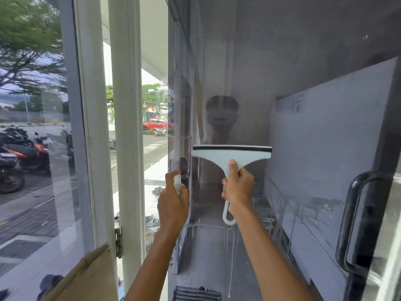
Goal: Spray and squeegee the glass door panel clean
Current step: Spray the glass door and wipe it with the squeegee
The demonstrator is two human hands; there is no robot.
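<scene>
The glass door panel [303, 131] fills the right half of the view, hazy with streaks and drips low down. My right hand [237, 187] grips the handle of a white squeegee [232, 156], thumb up the stem; its black rubber blade lies level against the glass. My left hand [172, 200] holds a small clear spray bottle [178, 183] near the panel's left edge, forefinger on its white top. A reflection of a person shows in the glass above the squeegee.
A black pull handle [355, 222] is mounted at the door's right side. A white door frame [127, 127] with a hinge [118, 242] stands left, cardboard [91, 276] leaning at its base. Parked motorbikes [19, 155] sit outside. A dark mat [196, 293] lies below.
</scene>
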